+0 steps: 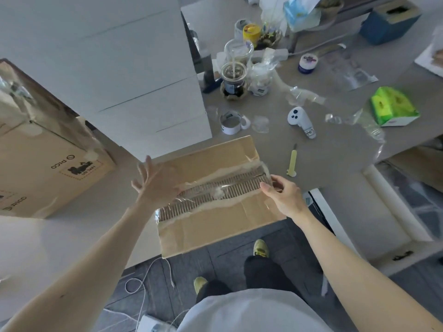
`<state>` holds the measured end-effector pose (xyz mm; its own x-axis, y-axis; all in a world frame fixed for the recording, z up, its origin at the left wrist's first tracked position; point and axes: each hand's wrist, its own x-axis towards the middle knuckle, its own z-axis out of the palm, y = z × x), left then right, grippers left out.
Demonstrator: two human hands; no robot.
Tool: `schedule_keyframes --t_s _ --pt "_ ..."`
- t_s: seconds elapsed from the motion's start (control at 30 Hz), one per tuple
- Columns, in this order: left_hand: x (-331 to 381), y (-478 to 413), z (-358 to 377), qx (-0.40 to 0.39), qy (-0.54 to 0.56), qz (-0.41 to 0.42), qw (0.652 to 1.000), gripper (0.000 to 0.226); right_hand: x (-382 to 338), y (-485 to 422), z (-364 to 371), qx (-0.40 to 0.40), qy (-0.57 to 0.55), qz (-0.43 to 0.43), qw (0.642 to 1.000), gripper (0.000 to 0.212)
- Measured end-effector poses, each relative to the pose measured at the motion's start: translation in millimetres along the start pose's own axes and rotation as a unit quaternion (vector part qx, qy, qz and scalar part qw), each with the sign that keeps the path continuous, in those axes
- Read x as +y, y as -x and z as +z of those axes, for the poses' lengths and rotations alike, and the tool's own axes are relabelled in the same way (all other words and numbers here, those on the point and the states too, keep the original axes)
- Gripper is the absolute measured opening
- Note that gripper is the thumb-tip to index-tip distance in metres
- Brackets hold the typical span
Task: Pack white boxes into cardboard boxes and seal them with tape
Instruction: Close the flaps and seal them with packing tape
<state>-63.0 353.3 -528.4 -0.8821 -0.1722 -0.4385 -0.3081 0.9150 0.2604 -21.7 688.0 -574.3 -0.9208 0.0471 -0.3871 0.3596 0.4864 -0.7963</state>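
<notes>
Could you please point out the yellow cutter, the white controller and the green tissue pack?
yellow cutter (293, 161), head view, handle middle
white controller (299, 119), head view, main body
green tissue pack (393, 105), head view, top face

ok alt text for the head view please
Two bare hands work on a closed brown cardboard box at the edge of a cluttered grey table: the left hand, fingers spread, hovers at its torn, clear-taped top seam, while the right hand pinches the seam's right end. Behind lie a yellow craft knife, a white handheld controller and stacked white boxes.
</notes>
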Motion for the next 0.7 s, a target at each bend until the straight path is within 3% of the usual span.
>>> schedule_keyframes --t_s 0.1,0.17,0.27,0.37,0.47,0.7 --pt "46.3 12.4 13.1 0.026 0.016 0.137 0.99 0.058 15.0 -10.8 -11.8 0.013 -0.029 -0.006 0.999 0.037" --pt "70.6 20.8 32.0 -0.002 0.046 0.19 0.981 0.051 35.7 -18.0 -22.3 0.082 -0.024 0.023 0.996 0.032" --pt "91.9 25.1 61.7 -0.008 0.012 0.165 0.986 0.052 79.2 -31.9 -44.6 0.162 0.012 0.123 0.979 0.037" --pt "95.1 28.5 79.7 0.046 -0.088 0.153 0.983 0.064 109.7 -40.8 -61.3 0.105 0.01 0.22 0.97 0.061" --pt "94.4 28.6 85.1 0.079 -0.098 0.143 0.982 0.064 116.7 -48.9 -64.0 0.043 -0.047 0.213 0.975 0.07" --pt "95.0 27.9 90.5 0.107 -0.096 0.139 0.98 0.064 131.5 -60.2 -60.1 0.046 -0.048 0.186 0.98 0.074"
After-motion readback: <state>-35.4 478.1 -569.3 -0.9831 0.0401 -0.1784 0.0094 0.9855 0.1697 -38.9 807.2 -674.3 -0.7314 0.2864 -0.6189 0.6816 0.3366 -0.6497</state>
